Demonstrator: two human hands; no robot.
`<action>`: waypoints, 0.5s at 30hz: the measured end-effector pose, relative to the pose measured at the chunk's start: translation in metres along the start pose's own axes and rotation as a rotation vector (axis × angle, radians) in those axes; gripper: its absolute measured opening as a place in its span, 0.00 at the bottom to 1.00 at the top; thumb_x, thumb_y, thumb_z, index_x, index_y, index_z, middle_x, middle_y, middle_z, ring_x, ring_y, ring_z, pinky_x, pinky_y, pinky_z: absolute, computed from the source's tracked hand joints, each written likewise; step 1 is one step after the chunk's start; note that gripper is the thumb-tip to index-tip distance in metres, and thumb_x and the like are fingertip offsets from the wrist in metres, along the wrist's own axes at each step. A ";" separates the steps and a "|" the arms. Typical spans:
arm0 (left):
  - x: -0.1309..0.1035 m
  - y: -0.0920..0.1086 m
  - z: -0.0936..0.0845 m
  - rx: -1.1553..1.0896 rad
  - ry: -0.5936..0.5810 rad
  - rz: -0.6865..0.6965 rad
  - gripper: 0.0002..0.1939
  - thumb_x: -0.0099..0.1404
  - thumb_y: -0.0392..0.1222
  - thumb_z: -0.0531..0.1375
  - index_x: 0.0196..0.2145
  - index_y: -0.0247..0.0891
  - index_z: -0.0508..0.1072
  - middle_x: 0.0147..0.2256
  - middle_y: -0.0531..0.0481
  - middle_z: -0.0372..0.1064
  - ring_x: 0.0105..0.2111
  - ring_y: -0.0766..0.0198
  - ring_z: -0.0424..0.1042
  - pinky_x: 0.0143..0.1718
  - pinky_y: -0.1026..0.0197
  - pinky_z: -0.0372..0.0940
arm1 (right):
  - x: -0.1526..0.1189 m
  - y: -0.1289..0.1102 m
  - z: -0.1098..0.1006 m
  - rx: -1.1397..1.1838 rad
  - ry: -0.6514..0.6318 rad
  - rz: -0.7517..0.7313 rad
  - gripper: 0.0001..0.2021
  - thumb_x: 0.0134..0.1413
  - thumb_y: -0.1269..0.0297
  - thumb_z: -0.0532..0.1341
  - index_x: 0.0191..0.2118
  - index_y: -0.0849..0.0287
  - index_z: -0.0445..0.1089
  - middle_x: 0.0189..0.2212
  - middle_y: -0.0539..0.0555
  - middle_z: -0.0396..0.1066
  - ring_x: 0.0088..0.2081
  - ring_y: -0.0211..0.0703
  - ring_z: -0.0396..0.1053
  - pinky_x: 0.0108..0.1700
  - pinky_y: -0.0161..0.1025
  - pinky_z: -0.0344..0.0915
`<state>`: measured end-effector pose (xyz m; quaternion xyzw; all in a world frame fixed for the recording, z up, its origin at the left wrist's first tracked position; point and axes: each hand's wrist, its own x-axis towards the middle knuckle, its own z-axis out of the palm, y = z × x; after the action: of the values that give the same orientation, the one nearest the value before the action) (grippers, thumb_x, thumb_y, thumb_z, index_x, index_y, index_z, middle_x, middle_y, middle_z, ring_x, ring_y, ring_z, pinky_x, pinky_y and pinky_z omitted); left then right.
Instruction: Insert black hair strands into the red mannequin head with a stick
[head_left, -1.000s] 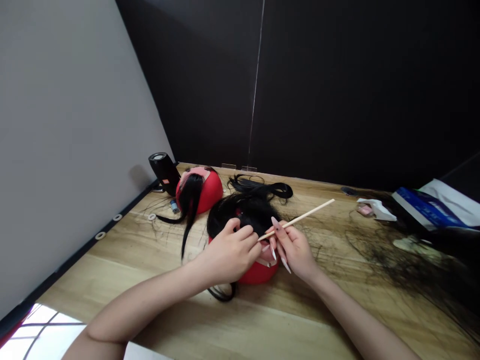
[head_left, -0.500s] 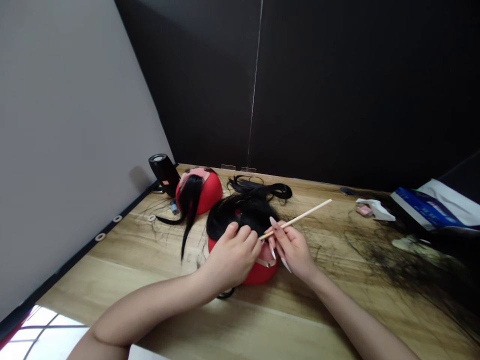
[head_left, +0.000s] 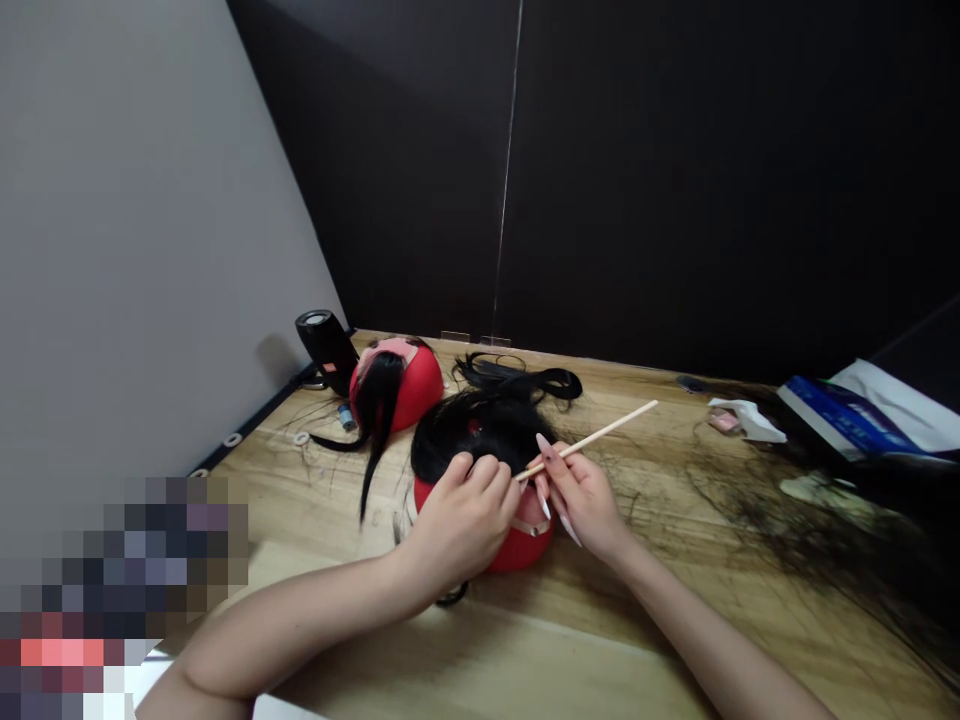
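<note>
A red head form [head_left: 525,555] rests on the table, with black hair [head_left: 450,425] spread over its far side. On its near right side is a pale-edged, pinkish mesh patch [head_left: 534,506]. My left hand [head_left: 469,505] lies over the form with its fingers curled closed; whatever they hold is hidden. Between the thumb and fingers of my right hand [head_left: 585,490] is a thin wooden stick [head_left: 619,428]. Its lower end meets the left fingers at the hair's edge, and its tip is out of sight. The upper end slants up to the right.
Behind to the left, a second red form [head_left: 420,392] carries a black hair lock, beside a black speaker [head_left: 324,345]. More hair [head_left: 559,380] lies behind. Loose strands, white scraps [head_left: 757,422] and a blue-white packet [head_left: 847,415] lie right. A pixelated patch covers the lower left.
Both hands and the stick keep nearly the same pose, and the view has shifted slightly. At the lower left, a pixelated patch has appeared.
</note>
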<state>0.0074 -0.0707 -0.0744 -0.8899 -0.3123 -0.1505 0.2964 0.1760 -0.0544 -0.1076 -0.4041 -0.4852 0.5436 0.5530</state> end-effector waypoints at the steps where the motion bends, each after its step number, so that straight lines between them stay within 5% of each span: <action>1: 0.001 -0.001 0.002 -0.010 -0.006 0.001 0.04 0.65 0.32 0.54 0.36 0.33 0.68 0.30 0.49 0.63 0.31 0.57 0.61 0.37 0.54 0.54 | 0.000 0.000 0.000 0.001 0.000 0.003 0.27 0.50 0.39 0.64 0.27 0.62 0.65 0.14 0.46 0.61 0.12 0.25 0.48 0.13 0.26 0.45; 15: -0.003 0.001 -0.007 -0.077 -0.048 0.084 0.05 0.62 0.31 0.56 0.30 0.32 0.71 0.28 0.47 0.65 0.30 0.58 0.60 0.32 0.55 0.52 | 0.001 -0.001 0.000 0.016 0.014 0.025 0.28 0.48 0.37 0.65 0.26 0.62 0.63 0.14 0.46 0.60 0.12 0.25 0.48 0.13 0.26 0.42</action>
<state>0.0051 -0.0777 -0.0710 -0.9163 -0.2758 -0.1284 0.2606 0.1760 -0.0535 -0.1067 -0.4093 -0.4719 0.5515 0.5528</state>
